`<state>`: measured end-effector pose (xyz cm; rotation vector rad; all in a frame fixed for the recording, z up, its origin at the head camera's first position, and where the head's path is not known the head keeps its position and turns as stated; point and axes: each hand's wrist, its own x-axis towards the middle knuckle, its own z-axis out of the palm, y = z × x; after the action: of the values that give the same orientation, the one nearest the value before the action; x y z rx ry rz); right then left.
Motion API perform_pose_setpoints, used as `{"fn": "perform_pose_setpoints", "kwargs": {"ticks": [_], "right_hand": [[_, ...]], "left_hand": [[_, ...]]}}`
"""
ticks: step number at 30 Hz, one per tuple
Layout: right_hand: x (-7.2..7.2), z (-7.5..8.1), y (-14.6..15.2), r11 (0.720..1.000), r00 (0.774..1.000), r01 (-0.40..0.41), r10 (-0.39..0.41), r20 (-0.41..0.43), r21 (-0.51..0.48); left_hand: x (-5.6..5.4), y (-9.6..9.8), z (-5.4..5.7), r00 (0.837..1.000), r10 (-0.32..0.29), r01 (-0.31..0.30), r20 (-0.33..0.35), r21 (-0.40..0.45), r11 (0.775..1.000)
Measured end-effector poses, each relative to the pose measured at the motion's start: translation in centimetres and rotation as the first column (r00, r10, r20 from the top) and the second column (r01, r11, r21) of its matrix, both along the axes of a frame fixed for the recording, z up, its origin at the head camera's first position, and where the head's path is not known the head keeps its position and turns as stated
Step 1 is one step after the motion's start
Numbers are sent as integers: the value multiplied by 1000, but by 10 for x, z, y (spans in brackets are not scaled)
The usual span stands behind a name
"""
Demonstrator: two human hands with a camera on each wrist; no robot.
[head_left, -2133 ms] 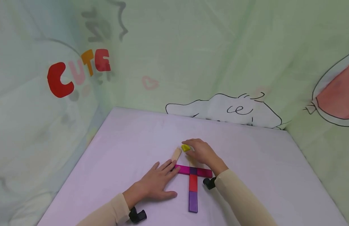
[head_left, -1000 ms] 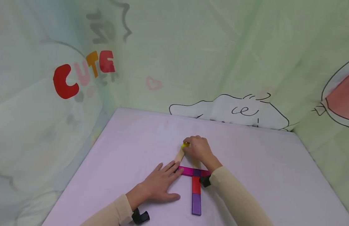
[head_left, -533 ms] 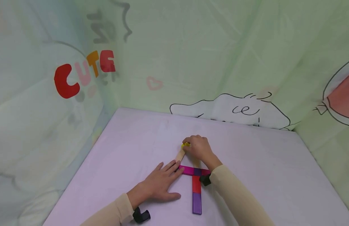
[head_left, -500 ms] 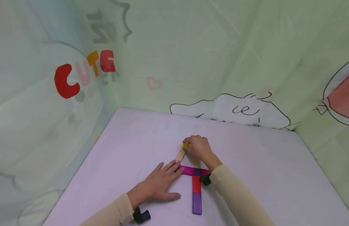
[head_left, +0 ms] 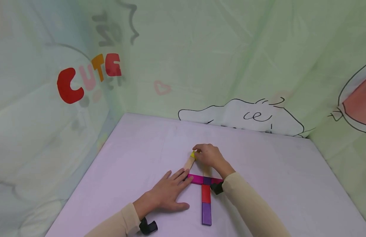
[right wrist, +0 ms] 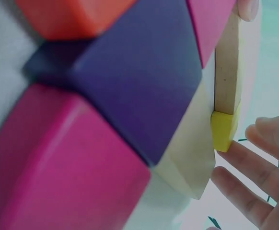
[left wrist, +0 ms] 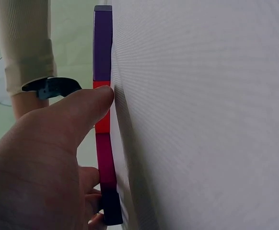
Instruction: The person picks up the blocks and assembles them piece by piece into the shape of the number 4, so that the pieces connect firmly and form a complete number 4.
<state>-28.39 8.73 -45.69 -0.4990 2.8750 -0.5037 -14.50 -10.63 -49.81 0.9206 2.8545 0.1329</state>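
Note:
My left hand (head_left: pixel 168 191) lies with spread fingers on the table, fingertips at the near end of a slanted plain wooden block (head_left: pixel 190 162) and the left end of a magenta block (head_left: pixel 196 179). A small yellow block (head_left: pixel 193 155) sits against the wooden block's far end. At it is my right hand (head_left: pixel 210 156); in the right wrist view one fingertip meets the yellow block (right wrist: pixel 222 130) while the thumb stands apart. A purple square block (head_left: pixel 207 180) joins the magenta block, a dark pink block (head_left: pixel 216 181), a red block (head_left: pixel 206 193) and another plain wooden block (head_left: pixel 207 171).
A longer purple block (head_left: pixel 206 214) continues the row below the red one. In the left wrist view a dark block (left wrist: pixel 112 209) shows by the left fingers. The pale table (head_left: pixel 141 144) meets printed cloth walls (head_left: pixel 200 59) at the back and sides.
The right hand brought the yellow block down to the wooden block's far end, and its fingers have since loosened, showing more of the block. The left hand stays on the blocks.

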Motion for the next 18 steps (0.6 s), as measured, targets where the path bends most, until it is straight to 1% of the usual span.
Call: {"fn": "perform_pose_setpoints", "kwargs": {"ticks": [5, 8, 11, 13, 15, 18], "right_hand": [[3, 1, 6, 1000, 999, 9, -9, 33, -9], [5, 1, 10, 1000, 999, -3, 4, 45, -13], [11, 4, 15, 1000, 999, -18, 19, 45, -21], [17, 7, 21, 999, 999, -28, 29, 25, -29], [24, 9, 25, 998, 998, -53, 53, -16, -29], [38, 11, 31, 993, 989, -121, 119, -90, -13]], "left_hand": [[-1, 2, 0, 1000, -16, 16, 3, 1, 1000], [-2, 1, 0, 1000, -22, 22, 12, 4, 1000], [-3, -1, 0, 1000, -19, 19, 24, 11, 1000], [-4, -2, 1, 999, -16, 16, 33, 20, 1000], [-4, -5, 2, 999, -4, 3, 40, 32, 999], [-4, -8, 3, 999, 11, -13, 42, 40, 999]]}}
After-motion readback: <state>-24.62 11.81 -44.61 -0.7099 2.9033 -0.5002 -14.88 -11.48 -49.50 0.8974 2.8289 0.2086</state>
